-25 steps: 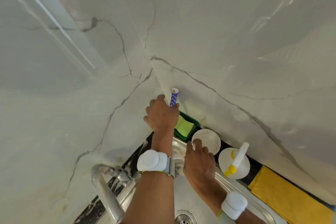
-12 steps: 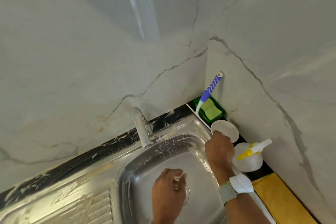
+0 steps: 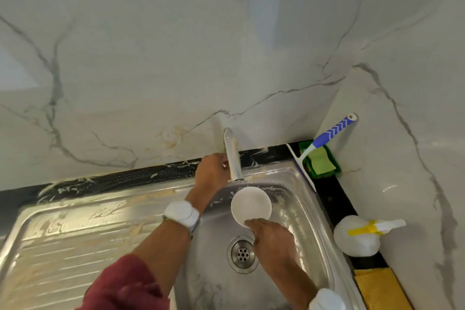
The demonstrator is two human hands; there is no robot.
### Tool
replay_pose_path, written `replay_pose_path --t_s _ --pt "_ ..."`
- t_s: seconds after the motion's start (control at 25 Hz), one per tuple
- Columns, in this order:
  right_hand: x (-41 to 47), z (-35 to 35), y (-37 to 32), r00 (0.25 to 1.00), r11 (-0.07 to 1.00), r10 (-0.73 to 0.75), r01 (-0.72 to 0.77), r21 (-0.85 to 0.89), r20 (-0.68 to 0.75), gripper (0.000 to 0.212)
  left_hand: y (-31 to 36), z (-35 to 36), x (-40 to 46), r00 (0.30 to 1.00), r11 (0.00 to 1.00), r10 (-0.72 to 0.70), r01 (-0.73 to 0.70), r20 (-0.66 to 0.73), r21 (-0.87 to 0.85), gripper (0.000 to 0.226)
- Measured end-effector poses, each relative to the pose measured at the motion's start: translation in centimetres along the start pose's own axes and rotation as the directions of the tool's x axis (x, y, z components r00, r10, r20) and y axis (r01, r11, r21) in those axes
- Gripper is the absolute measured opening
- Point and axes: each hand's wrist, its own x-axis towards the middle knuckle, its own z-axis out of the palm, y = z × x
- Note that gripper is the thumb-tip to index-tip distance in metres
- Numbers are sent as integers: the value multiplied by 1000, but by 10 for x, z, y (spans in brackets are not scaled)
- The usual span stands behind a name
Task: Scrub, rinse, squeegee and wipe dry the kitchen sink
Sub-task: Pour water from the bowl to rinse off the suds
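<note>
The steel sink (image 3: 297, 211) fills the lower middle, its basin and drainboard (image 3: 75, 229) smeared with pale residue; the drain (image 3: 242, 254) sits at the basin's centre. My right hand (image 3: 273, 241) holds a small white bowl (image 3: 251, 206) by its near rim, under the tap spout (image 3: 232, 156). My left hand (image 3: 212, 171) reaches to the base of the tap, fingers curled at its left side; what they hold is hidden. No water is seen running.
A blue-handled squeegee (image 3: 327, 136) leans in the back right corner over a green tray with a green sponge (image 3: 322, 162). A white spray bottle (image 3: 359, 234) with a yellow trigger and a yellow cloth (image 3: 380, 287) lie on the black counter at right. Marble walls enclose two sides.
My right hand took the white bowl from the counter and brought it under the spout. My left hand left the squeegee handle, dipped to the drain, then rose to the tap's base.
</note>
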Motion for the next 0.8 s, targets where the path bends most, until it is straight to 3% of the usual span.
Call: replay_pose_path --t_s 0.16,0.24,0.44,0.56,0.8 --pt "8 4 -6 994 996 -85 83 -30 -63 57 1 3 7 999 995 -3 -1 37 96 20" --pt "11 4 -8 990 994 -107 107 -4 -90 56 -7 6 12 1000 998 21 -22 15 50 10" --pt "10 3 -8 978 987 -151 158 36 -143 57 -37 25 17 989 993 45 -59 -139 -98 19" --pt "14 6 -5 973 983 -165 176 58 -159 53 -50 32 18 991 970 -42 11 -124 -243 20" --pt "16 12 -3 970 983 -164 175 51 -181 52 -53 33 17 991 956 -72 37 -111 -292 21"
